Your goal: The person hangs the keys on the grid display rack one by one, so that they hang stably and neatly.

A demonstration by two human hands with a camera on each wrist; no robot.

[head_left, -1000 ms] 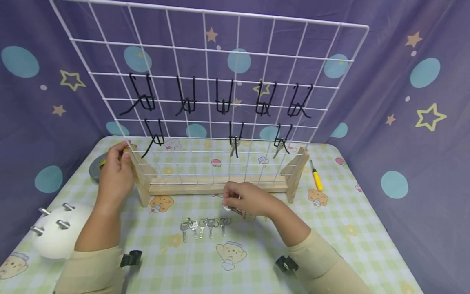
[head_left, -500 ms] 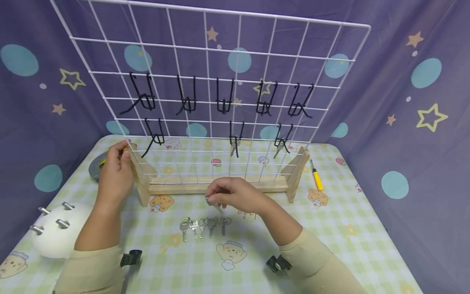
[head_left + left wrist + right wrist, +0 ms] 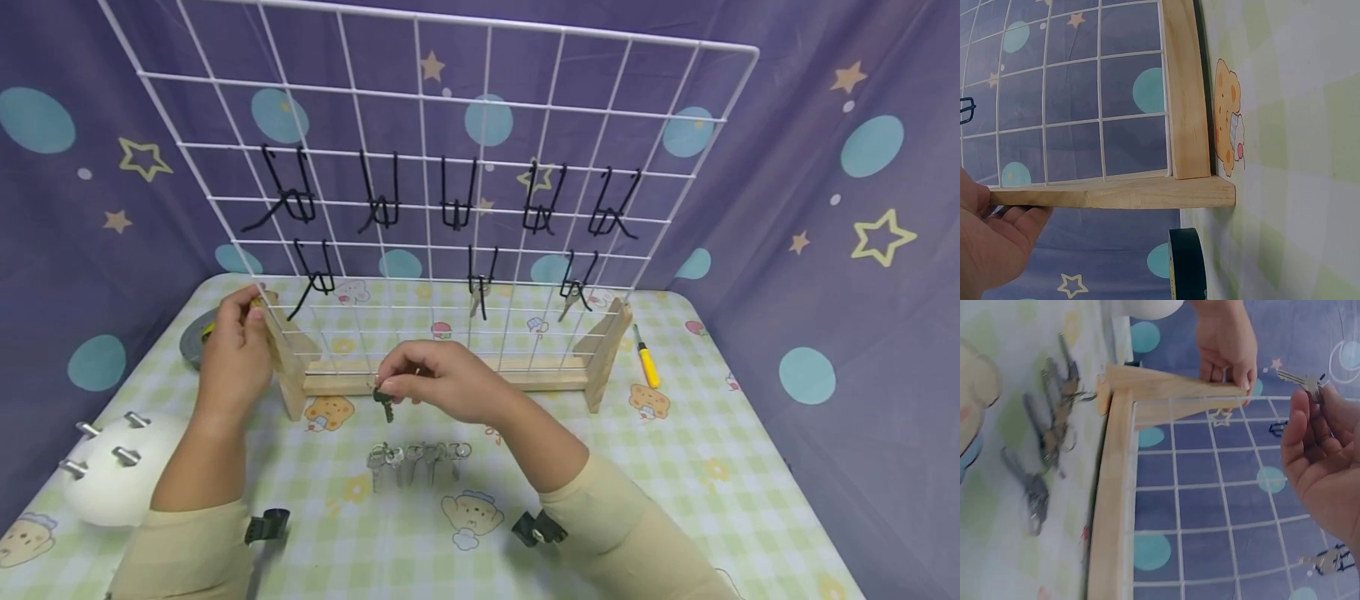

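Note:
My right hand (image 3: 442, 379) pinches a key (image 3: 386, 404) by its head between thumb and fingertips, the blade pointing down. It is in front of the lower left of a white wire grid rack (image 3: 562, 32). In the right wrist view the same key (image 3: 1300, 379) sticks out from the fingertips. My left hand (image 3: 236, 350) grips the rack's left wooden support (image 3: 288, 387); the left wrist view shows fingers beneath that wooden board (image 3: 1116, 194). Several loose keys (image 3: 414, 461) with rings lie in a row on the table. Black hooks (image 3: 384, 208) hang in two rows; two lower ones carry keys.
At the left stands a white dome (image 3: 123, 492) with metal pegs. A dark round roll (image 3: 197, 342) lies behind the left hand. Right of the rack is a yellow-handled screwdriver (image 3: 647, 358). A purple curtain (image 3: 825, 292) borders the checked tablecloth (image 3: 675, 500).
My right hand has moved left and slightly away from me with the key, from above the right of the key row to the rack's lower left. The left hand keeps its grip.

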